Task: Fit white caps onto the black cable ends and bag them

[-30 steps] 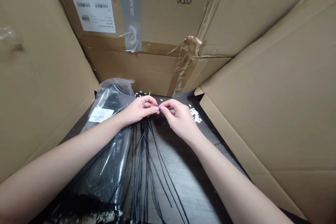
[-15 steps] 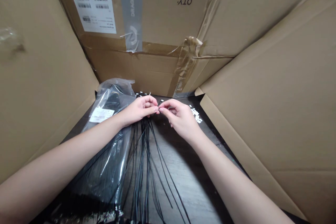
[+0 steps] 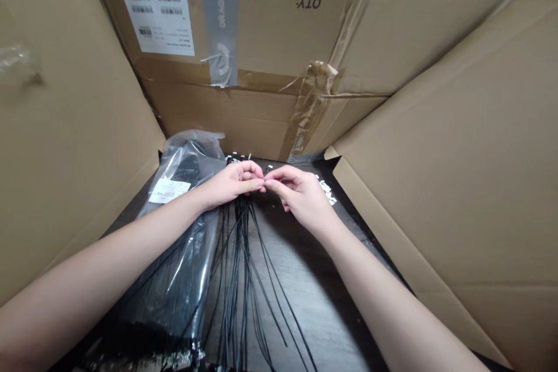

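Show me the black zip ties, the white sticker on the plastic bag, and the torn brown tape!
Black zip ties (image 3: pixel 239 261): head view, on their long hanging tails.
White sticker (image 3: pixel 169 190): head view, on its centre.
Torn brown tape (image 3: pixel 310 106): head view, on its middle.

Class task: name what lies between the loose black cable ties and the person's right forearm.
In the head view, the dark wood-grain tabletop, partly in shadow, lies between the black cable ties and the right forearm.
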